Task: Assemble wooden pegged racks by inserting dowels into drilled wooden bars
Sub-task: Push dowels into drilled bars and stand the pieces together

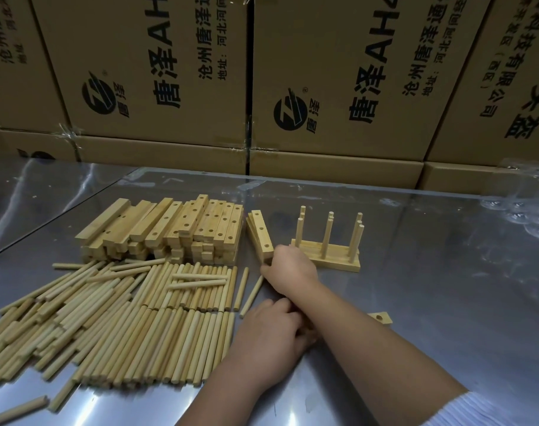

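Observation:
My right hand (288,269) reaches across to a short pile of drilled bars (259,233) and grips the near end of the top one. My left hand (268,336) lies under my right forearm. Its fingers curl on another drilled bar (380,318), of which only the right end with one hole shows past the forearm. Finished racks (326,258) with upright dowels stand just right of my right hand. A large stack of drilled bars (169,232) sits at the middle left. In front of it spreads a heap of loose dowels (123,318).
The work lies on a shiny metal table (446,302). A wall of printed cardboard boxes (323,87) closes off the far edge. Clear plastic pieces (532,210) lie at the far right. Two stray dowels (251,298) lie close to my left hand.

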